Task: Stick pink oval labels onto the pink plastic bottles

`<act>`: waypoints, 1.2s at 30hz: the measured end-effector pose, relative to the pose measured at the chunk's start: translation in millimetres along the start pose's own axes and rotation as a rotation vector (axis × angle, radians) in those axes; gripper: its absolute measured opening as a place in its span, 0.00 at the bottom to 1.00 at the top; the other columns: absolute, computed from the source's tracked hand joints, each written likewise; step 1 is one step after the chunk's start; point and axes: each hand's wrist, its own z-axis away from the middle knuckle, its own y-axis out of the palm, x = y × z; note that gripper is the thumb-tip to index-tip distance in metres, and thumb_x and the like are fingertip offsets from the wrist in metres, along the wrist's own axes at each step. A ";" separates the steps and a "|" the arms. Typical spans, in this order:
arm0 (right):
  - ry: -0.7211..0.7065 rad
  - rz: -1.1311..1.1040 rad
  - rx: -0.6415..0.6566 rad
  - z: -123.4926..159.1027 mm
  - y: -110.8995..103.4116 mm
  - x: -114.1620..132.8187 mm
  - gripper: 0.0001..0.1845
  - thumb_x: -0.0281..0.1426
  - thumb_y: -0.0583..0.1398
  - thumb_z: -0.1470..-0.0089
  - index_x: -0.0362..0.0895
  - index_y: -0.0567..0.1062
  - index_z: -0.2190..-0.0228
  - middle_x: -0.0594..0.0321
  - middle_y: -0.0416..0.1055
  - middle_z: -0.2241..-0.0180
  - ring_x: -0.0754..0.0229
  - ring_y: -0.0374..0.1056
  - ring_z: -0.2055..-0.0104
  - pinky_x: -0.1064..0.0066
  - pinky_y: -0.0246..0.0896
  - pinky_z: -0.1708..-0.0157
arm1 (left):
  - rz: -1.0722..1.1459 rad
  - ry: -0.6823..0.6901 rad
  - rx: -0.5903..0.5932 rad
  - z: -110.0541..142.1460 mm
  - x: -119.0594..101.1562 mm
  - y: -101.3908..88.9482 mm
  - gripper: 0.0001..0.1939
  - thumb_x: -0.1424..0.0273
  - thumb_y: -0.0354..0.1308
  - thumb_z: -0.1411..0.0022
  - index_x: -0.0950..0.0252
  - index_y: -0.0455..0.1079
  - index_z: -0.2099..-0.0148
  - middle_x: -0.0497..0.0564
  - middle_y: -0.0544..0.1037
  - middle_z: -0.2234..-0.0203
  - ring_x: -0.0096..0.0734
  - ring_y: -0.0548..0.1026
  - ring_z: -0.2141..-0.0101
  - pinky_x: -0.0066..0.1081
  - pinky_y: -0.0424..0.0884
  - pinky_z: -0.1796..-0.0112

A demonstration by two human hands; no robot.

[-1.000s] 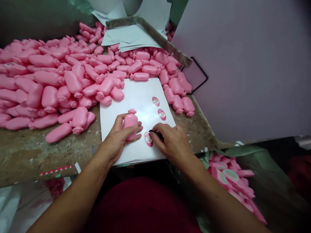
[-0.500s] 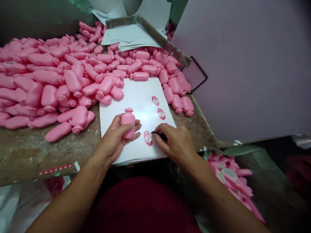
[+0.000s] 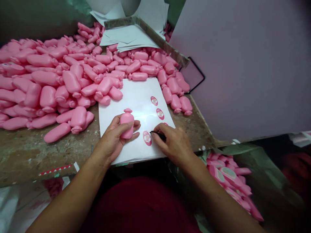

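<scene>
So here's the setup at this workbench, for anyone curious. The left hand (image 3: pixel 112 137) was closed around a squat pink plastic bottle with a narrow capped neck (image 3: pixel 127 123), fingers wrapped on its body, and it was held neck-up just above a flat white paper sheet (image 3: pixel 136 97). The right hand (image 3: pixel 173 144) had its fingers pinched on a small black tool (image 3: pixel 157 135), though most of it was hidden, so I can't say exactly what it was. Its tip sat right beside the lowest of the glossy oval pink labels (image 3: pixel 147 138), but I couldn't tell if it was touching. Two more labels (image 3: pixel 154 100) ran up the sheet's right side, with another partly hidden behind the right hand.

Past the sheet was a huge loose heap of matching pink bottles (image 3: pixel 48 84), spread across the scuffed, stained wooden workbench (image 3: pixel 46 152). A stack of white paper sheets (image 3: pixel 128 37) lay beyond the heap, and a lilac partition (image 3: pixel 243 71) stood to the right. Down past the bench's front right edge was a pile of pink bottles with labels on them (image 3: pixel 229 179).
</scene>
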 end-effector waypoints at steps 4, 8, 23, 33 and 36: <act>-0.025 0.022 -0.003 -2.1 1.3 4.9 0.08 0.34 0.57 0.40 0.46 0.75 0.68 0.59 0.80 0.68 0.55 0.72 0.68 0.64 0.52 0.65 | 0.042 0.000 -0.003 -0.6 0.3 -1.1 0.16 0.72 0.64 0.44 0.61 0.67 0.53 0.51 0.81 0.65 0.39 0.78 0.54 0.47 0.71 0.46; -0.020 0.013 -0.020 -2.4 1.8 5.8 0.08 0.34 0.57 0.40 0.46 0.75 0.68 0.59 0.80 0.69 0.55 0.72 0.68 0.65 0.50 0.67 | 0.044 0.002 -0.009 -0.9 1.9 -2.0 0.17 0.73 0.64 0.44 0.61 0.67 0.53 0.52 0.81 0.65 0.38 0.78 0.54 0.46 0.71 0.47; -0.055 0.009 -0.032 -2.6 2.6 3.3 0.08 0.34 0.57 0.39 0.46 0.75 0.67 0.60 0.80 0.68 0.56 0.72 0.68 0.65 0.50 0.66 | 0.028 0.003 -0.001 -0.6 0.9 -1.7 0.17 0.72 0.64 0.45 0.62 0.67 0.53 0.52 0.81 0.64 0.39 0.78 0.53 0.46 0.70 0.46; -0.083 0.069 -0.048 -4.0 3.9 2.8 0.08 0.33 0.57 0.40 0.45 0.75 0.68 0.60 0.80 0.69 0.56 0.71 0.69 0.64 0.50 0.64 | 0.035 0.007 0.020 -0.2 1.7 -2.1 0.19 0.73 0.63 0.43 0.62 0.67 0.49 0.52 0.80 0.64 0.37 0.77 0.54 0.44 0.71 0.47; -0.067 0.036 -0.025 -6.2 3.4 4.6 0.08 0.32 0.57 0.40 0.45 0.75 0.69 0.59 0.79 0.69 0.57 0.70 0.70 0.65 0.50 0.65 | 0.025 0.005 0.023 -0.3 1.7 -2.1 0.19 0.73 0.64 0.43 0.62 0.67 0.49 0.52 0.80 0.64 0.37 0.77 0.53 0.44 0.71 0.47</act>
